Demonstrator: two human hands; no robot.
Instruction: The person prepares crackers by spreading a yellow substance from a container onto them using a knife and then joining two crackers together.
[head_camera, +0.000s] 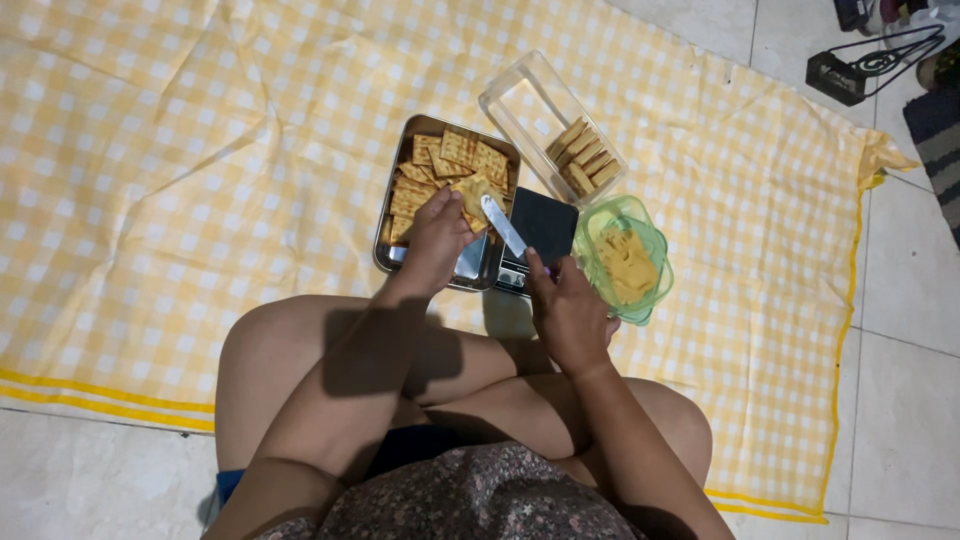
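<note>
Knees crossed up front; left hand (436, 232) pinches cracker (472, 193) over steel tray (392, 215), right hand (568, 312) grips knife (504, 226); open cloth (180, 180) room left.

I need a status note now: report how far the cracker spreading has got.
Done, apparently: several crackers stand in a row in the clear container. In hand: the left hand holds one cracker over the metal tray, while the right hand lays the knife on it. Left: many crackers in the tray and yellow spread in the green tub.
</note>
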